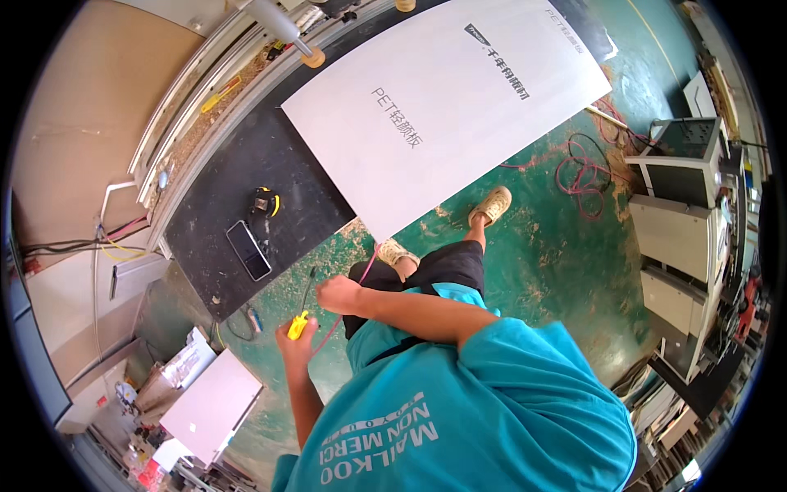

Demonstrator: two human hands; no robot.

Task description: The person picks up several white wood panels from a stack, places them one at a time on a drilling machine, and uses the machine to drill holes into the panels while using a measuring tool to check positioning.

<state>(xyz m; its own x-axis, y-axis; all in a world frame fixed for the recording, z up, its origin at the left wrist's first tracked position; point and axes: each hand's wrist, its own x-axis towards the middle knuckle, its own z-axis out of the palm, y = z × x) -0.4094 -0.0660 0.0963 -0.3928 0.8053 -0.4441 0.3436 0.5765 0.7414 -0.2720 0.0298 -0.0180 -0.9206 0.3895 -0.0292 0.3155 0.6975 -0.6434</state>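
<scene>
My left hand [293, 338] is closed around a small yellow-handled tool [297, 325] with a thin black nozzle pointing up, held just off the near corner of the black worktable [217, 193]. Just above it, my right hand [336, 293] is a fist gripping a thin pink hose [368, 264] that runs down toward the tool. A large white sheet [447, 102] lies on the worktable, its near corner overhanging by my feet. Both feet, in beige shoes [492, 205], stand on the green floor.
A yellow-and-black tape measure [264, 201] and a dark phone [248, 250] lie on the worktable. A coiled red hose [582, 176] is on the floor at right, beside grey machine cabinets [680, 164]. A white box [211, 406] and clutter sit lower left.
</scene>
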